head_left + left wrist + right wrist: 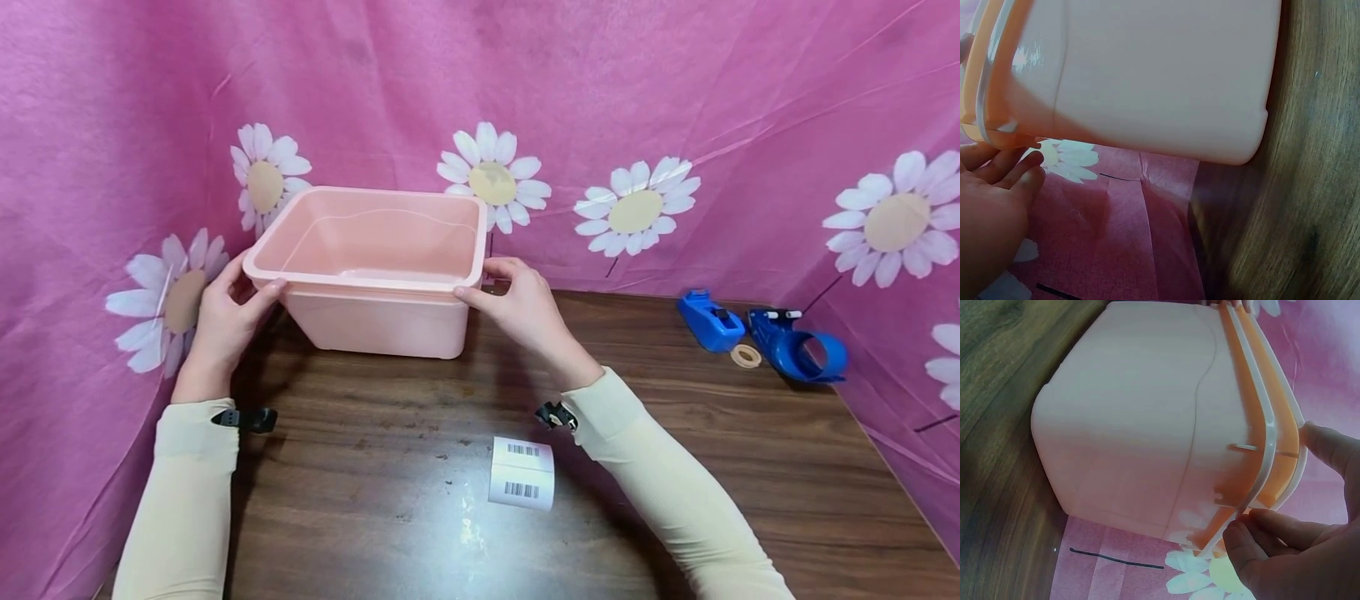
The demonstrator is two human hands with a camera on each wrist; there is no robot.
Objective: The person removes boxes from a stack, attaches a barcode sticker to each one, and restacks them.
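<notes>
Two pink plastic storage bins (390,325), one nested in the other, stand at the back left of the wooden table. The right wrist view shows their two rims (1266,412), one just above the other. My left hand (225,312) grips the rim at the near left corner, thumb on the front and fingers round the side. In the left wrist view those fingers (1013,172) lie beneath the rim. At the near right corner my right hand (525,304) grips the rim between thumb and fingers. The inside of the upper bin shows only its bare pink walls.
A roll of white barcode labels (521,473) lies on the table (360,500) nearer me. At the right back are a blue tape dispenser (711,322), a small tan ring (746,357) and a blue tape gun (798,346). Pink flowered cloth (585,100) hangs behind and at both sides.
</notes>
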